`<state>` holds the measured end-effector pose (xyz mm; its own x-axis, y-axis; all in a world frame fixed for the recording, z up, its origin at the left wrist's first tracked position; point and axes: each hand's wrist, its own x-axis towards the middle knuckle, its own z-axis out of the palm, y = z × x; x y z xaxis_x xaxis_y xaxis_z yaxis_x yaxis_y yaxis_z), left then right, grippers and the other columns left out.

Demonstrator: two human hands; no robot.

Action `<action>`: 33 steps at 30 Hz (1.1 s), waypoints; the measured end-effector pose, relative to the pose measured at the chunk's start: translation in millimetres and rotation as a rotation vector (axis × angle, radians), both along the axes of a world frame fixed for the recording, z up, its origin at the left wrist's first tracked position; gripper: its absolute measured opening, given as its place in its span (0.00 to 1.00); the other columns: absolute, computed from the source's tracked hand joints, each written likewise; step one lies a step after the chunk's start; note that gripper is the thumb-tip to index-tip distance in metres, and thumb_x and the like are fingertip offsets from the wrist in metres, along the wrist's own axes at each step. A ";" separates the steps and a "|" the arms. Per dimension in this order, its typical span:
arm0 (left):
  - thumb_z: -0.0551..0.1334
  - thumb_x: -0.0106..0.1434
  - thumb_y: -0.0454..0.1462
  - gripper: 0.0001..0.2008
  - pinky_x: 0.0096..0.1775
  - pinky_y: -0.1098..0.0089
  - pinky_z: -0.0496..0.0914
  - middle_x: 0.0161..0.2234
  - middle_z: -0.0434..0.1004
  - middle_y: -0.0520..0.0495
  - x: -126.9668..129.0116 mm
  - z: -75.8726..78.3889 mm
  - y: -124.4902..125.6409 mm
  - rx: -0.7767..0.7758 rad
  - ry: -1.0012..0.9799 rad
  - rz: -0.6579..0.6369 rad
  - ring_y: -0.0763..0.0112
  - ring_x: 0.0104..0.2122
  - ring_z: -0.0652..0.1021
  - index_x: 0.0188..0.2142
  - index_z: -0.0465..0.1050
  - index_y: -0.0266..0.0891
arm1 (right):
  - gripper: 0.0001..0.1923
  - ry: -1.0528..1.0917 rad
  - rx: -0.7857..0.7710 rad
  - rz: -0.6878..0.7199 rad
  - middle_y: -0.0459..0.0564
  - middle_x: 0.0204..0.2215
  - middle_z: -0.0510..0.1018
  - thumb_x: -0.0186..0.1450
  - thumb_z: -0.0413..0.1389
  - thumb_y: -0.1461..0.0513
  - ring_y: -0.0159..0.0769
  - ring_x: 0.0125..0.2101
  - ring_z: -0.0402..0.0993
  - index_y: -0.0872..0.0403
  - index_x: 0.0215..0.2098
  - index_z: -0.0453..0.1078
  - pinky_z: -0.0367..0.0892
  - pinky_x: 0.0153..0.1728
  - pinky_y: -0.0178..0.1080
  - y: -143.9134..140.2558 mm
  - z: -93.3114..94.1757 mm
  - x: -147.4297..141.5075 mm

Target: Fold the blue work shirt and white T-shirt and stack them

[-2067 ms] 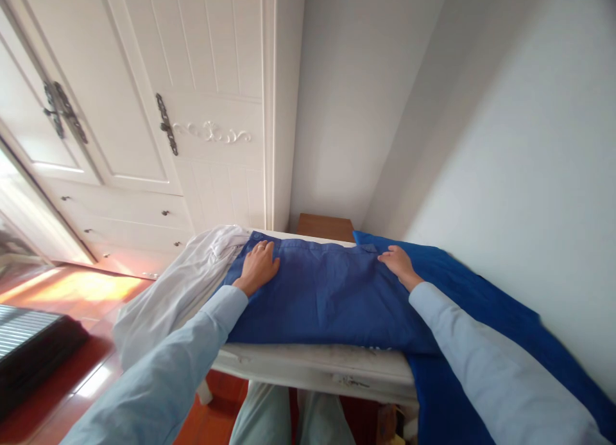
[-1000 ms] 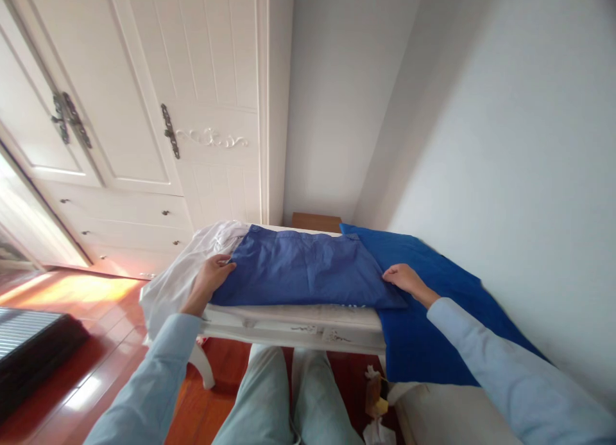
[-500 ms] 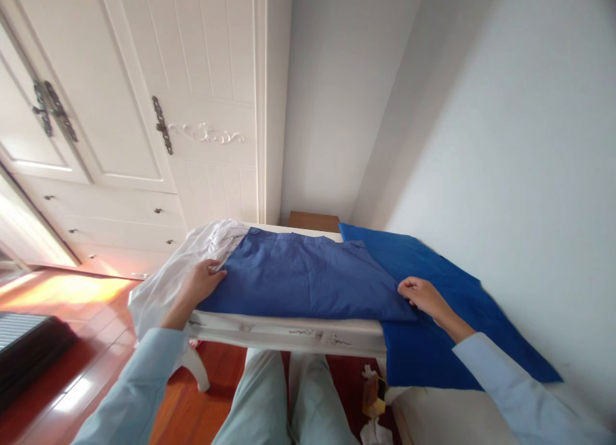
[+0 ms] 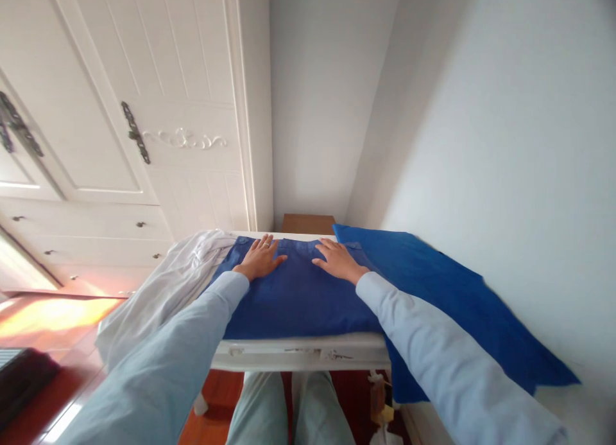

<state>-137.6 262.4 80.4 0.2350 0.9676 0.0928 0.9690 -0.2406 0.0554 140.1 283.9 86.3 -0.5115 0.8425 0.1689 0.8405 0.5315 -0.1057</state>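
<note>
A dark blue skirt lies spread across the white table, its waistband along the far edge. My left hand rests on the skirt's upper left, palm down with fingers apart. On the upper right, my right hand lies flat with its fingers stretched toward the waistband. Neither hand grips the fabric. To the left, a crumpled white cloth drapes over the table's end. A brighter blue cloth spreads out on the right, partly behind my right sleeve.
The white table has carved trim along its front. A white wardrobe stands at the back left, and a pale wall rises on the right. Behind the table is a brown wooden piece. A dark object sits on the floor at left.
Both hands have left the skirt's side edges and moved inward and up to lie flat near its waistband. The skirt looks smoother, and the view has shifted slightly to the right.
</note>
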 end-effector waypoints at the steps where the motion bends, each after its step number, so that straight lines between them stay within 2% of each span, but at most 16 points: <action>1: 0.47 0.73 0.56 0.39 0.70 0.50 0.45 0.74 0.46 0.32 -3.0 -9.0 5.1 -0.042 0.001 0.029 0.50 0.74 0.47 0.72 0.52 0.29 | 0.32 -0.037 -0.047 -0.041 0.63 0.72 0.56 0.74 0.48 0.49 0.51 0.72 0.50 0.58 0.69 0.62 0.51 0.69 0.55 6.9 -7.0 5.9; 4: 0.42 0.73 0.58 0.40 0.70 0.49 0.45 0.74 0.44 0.35 -17.2 -32.2 10.4 -0.105 -0.033 0.092 0.52 0.73 0.48 0.74 0.49 0.34 | 0.39 -0.083 -0.165 -0.148 0.64 0.73 0.53 0.75 0.40 0.44 0.50 0.73 0.47 0.61 0.73 0.55 0.48 0.71 0.54 25.0 -29.9 41.9; 8: 0.39 0.73 0.60 0.41 0.71 0.50 0.45 0.74 0.46 0.37 -26.1 -44.9 10.0 -0.079 -0.039 0.091 0.53 0.73 0.49 0.74 0.49 0.35 | 0.45 -0.101 -0.188 -0.116 0.63 0.74 0.49 0.73 0.34 0.40 0.47 0.74 0.42 0.64 0.75 0.48 0.43 0.72 0.49 40.0 -50.3 79.6; 13: 0.39 0.73 0.60 0.42 0.71 0.51 0.46 0.74 0.46 0.38 -24.0 -43.5 11.3 -0.073 -0.016 0.092 0.52 0.73 0.49 0.74 0.48 0.36 | 0.49 -0.113 -0.199 -0.121 0.60 0.74 0.47 0.72 0.31 0.36 0.48 0.74 0.41 0.62 0.75 0.47 0.43 0.72 0.51 43.8 -56.2 81.0; 23: 0.40 0.72 0.60 0.42 0.70 0.48 0.46 0.73 0.49 0.34 -24.7 -45.0 9.7 -0.051 -0.073 0.065 0.49 0.73 0.51 0.74 0.51 0.34 | 0.45 -0.125 -0.174 -0.100 0.62 0.74 0.48 0.73 0.34 0.39 0.49 0.74 0.42 0.62 0.75 0.49 0.44 0.72 0.53 42.5 -58.2 80.2; 27: 0.41 0.74 0.58 0.40 0.70 0.47 0.45 0.74 0.45 0.33 -25.7 -32.8 11.1 -0.158 -0.088 0.080 0.50 0.73 0.48 0.74 0.49 0.33 | 0.43 -0.177 -0.182 -0.109 0.65 0.74 0.49 0.74 0.36 0.42 0.51 0.74 0.43 0.63 0.74 0.50 0.45 0.72 0.53 37.3 -45.9 73.4; 29: 0.41 0.74 0.57 0.39 0.69 0.43 0.48 0.73 0.47 0.30 -20.8 -20.0 10.0 -0.206 -0.094 0.087 0.48 0.73 0.49 0.72 0.54 0.33 | 0.39 -0.217 -0.159 -0.132 0.70 0.72 0.54 0.75 0.40 0.46 0.56 0.72 0.49 0.67 0.72 0.54 0.50 0.70 0.55 30.7 -36.7 65.3; 31: 0.41 0.74 0.57 0.38 0.68 0.43 0.49 0.73 0.49 0.30 -8.1 -7.1 7.2 -0.176 -0.094 0.049 0.48 0.73 0.49 0.69 0.60 0.33 | 0.33 -0.253 -0.107 -0.135 0.72 0.69 0.60 0.75 0.44 0.52 0.59 0.69 0.57 0.67 0.69 0.60 0.56 0.67 0.58 21.3 -28.4 49.9; 33: 0.42 0.73 0.59 0.39 0.70 0.47 0.47 0.73 0.50 0.31 12.0 0.9 3.6 -0.094 -0.093 -0.057 0.51 0.73 0.49 0.68 0.61 0.34 | 0.28 -0.237 -0.025 -0.076 0.70 0.67 0.64 0.74 0.48 0.57 0.58 0.66 0.62 0.63 0.67 0.63 0.59 0.65 0.58 11.0 -23.4 25.6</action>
<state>-125.6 266.0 81.3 0.2842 0.9584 0.0263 0.9436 -0.2844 0.1696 165.7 294.8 62.9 -0.4689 0.8827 0.0301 0.8810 0.4651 0.0867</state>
